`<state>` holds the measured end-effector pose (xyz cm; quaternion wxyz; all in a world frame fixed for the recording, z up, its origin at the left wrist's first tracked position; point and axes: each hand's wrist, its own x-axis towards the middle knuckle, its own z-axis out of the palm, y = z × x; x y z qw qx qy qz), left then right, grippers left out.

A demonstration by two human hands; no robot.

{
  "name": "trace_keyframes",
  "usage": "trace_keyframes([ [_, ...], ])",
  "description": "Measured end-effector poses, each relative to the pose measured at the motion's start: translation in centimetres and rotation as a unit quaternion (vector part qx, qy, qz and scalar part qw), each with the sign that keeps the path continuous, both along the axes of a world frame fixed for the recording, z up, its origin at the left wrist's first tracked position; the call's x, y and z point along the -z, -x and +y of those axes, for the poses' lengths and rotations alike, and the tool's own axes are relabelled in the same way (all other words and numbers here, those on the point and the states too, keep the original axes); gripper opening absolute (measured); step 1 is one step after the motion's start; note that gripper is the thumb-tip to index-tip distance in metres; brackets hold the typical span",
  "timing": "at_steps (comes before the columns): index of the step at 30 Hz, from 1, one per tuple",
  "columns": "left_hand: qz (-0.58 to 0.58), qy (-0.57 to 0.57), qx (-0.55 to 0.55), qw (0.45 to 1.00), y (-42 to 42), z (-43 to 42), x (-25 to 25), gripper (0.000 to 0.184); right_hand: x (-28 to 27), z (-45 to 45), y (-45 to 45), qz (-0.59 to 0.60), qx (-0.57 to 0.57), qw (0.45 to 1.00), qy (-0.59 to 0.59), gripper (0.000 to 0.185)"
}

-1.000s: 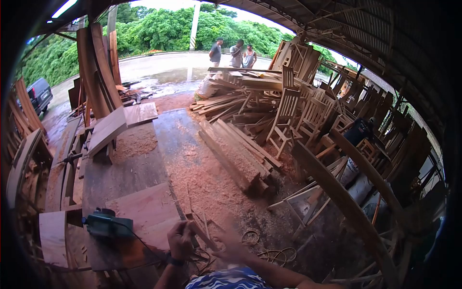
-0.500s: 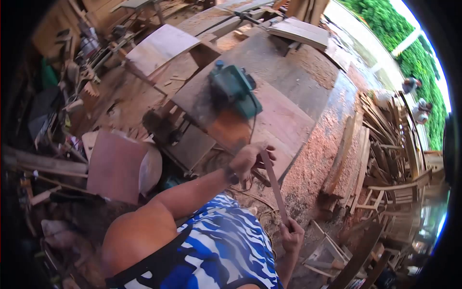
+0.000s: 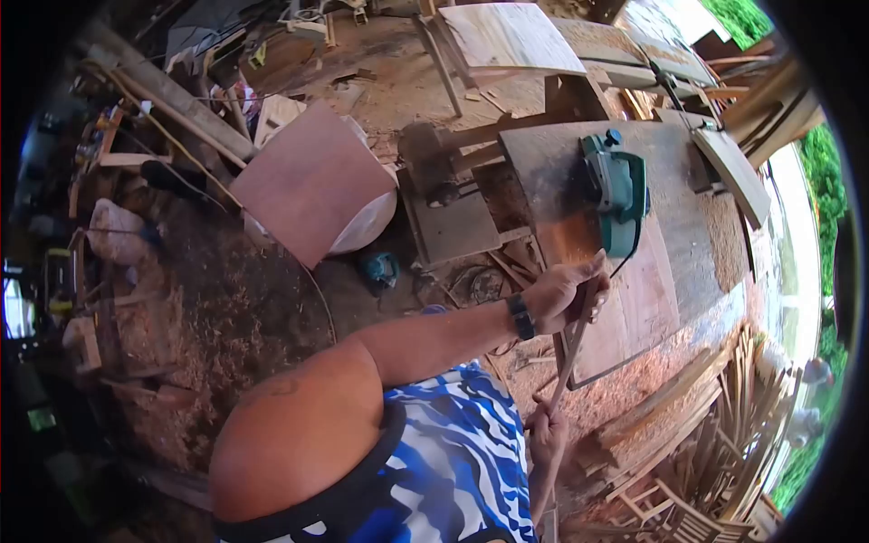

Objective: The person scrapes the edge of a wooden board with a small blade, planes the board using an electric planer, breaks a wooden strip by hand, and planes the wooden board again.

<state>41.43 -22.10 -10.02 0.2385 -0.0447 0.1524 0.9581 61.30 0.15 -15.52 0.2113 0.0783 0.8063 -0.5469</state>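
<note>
A narrow wooden strip (image 3: 569,362) slants between my two hands. My left hand (image 3: 566,295), with a dark watch on its wrist, is closed around the upper end. My right hand (image 3: 547,433) grips the lower end, close to my shirt; some of its fingers are hidden. Just beyond my left hand, a green electric hand planer (image 3: 621,195) rests on the dusty worktable (image 3: 681,226). Its cord runs down near my left fingertips.
A reddish square board (image 3: 315,185) lies on a rounded support at left. A small teal power tool (image 3: 380,269) sits on the floor. Stacked timber (image 3: 661,398) and wood shavings lie at right. A pale-topped wooden stand (image 3: 511,36) is at the back.
The view has swung left, so the planer and table appear farther right. Both hands still hold the strip, which now shows a narrower face and leans the other way in view.
</note>
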Motion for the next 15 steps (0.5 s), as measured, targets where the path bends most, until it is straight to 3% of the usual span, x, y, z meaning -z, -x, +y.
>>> trace_keyframes([
  [3, 0.005, 0.028, -0.054, 0.998, -1.4, -2.0, -1.1, 0.045, 1.0, -1.6, 1.2, 0.061, -0.056, 0.994, -0.067, 0.025],
  [7, 0.01, 0.045, -0.143, 0.989, -4.0, -4.7, -1.5, 0.048, -0.6, -4.1, 2.7, 0.034, -0.155, 0.981, -0.107, 0.024],
  [9, 0.017, 0.083, -0.202, 0.976, -5.5, -6.0, -1.4, 0.047, -0.4, -4.7, 2.2, 0.043, -0.187, 0.972, -0.136, 0.033],
  [15, -0.047, 0.149, -0.34, 0.927, -9.8, -5.5, -1.7, 0.049, 0.9, -3.7, 0.2, 0.127, -0.279, 0.943, -0.131, 0.035],
])
